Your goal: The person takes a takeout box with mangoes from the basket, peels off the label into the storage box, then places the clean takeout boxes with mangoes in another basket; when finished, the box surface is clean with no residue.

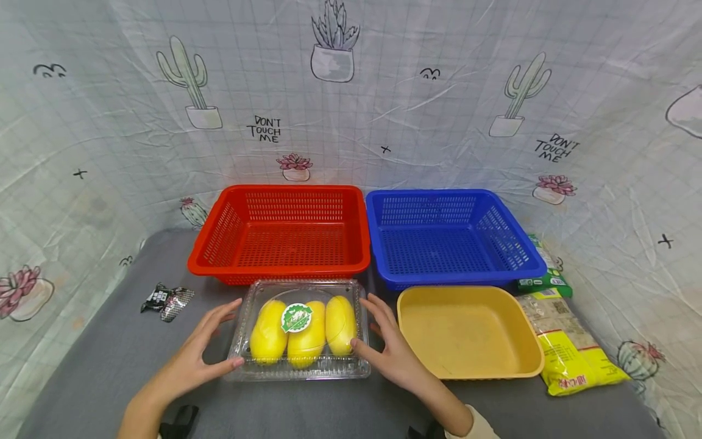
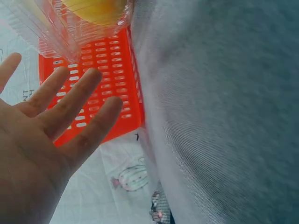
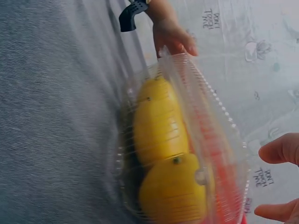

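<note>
A clear plastic clamshell box (image 1: 351,370) with three yellow mangoes (image 1: 340,326) inside lies on the grey cloth in the head view. Its lid is down and bears a round green-and-white sticker (image 1: 297,317). My left hand (image 1: 192,360) is at the box's left side, fingers spread and thumb near the front left corner. At the right side, my right hand (image 1: 393,353) has its fingers and thumb apart, the fingertips right at the box's edge. The left wrist view shows the left hand (image 2: 51,121) with straight, spread fingers and nothing in them.
Behind the box stand a red basket (image 1: 296,271) and a blue basket (image 1: 460,277). A yellow tray (image 1: 471,373) sits right of my right hand. Along the right edge lie a yellow-and-clear packet (image 1: 573,353) and a green packet (image 1: 548,280). A small black-and-silver wrapper (image 1: 167,300) lies at left.
</note>
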Demonstrator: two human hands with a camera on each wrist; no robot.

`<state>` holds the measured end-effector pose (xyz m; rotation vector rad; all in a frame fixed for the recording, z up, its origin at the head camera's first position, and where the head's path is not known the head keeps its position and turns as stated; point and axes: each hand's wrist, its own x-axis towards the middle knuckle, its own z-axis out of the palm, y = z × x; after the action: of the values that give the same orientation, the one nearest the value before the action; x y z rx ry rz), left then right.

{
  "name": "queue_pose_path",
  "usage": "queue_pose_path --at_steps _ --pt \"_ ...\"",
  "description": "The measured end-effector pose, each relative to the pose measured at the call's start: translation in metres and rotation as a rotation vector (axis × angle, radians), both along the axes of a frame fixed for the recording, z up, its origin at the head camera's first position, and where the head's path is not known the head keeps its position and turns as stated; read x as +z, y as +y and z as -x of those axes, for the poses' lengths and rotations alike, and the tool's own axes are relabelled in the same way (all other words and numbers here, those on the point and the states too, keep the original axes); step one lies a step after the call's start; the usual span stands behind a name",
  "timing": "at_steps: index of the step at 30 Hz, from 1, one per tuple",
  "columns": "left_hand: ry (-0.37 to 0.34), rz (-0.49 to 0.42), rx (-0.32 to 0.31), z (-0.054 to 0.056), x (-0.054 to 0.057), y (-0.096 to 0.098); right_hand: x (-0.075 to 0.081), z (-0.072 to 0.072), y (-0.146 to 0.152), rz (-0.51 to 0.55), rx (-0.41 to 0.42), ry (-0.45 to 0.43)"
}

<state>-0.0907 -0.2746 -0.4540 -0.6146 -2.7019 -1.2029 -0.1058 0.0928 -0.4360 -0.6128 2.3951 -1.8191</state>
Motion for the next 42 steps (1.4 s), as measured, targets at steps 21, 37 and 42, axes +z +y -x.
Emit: queue_pose_path --at_steps 21,37,42 --pt "0.0 -0.004 -0.042 0.016 0.007 0.012 0.016 0.01 -0.021 0.144 0.083 0.153" --pt "-0.028 0.032 -0.02 0.016 0.005 0.012 0.026 0.019 -0.038 0.078 0.194 0.073" --pt "-0.017 0.036 -0.024 0.015 0.004 0.012 0.028 0.021 -0.044 0.047 0.22 0.048"
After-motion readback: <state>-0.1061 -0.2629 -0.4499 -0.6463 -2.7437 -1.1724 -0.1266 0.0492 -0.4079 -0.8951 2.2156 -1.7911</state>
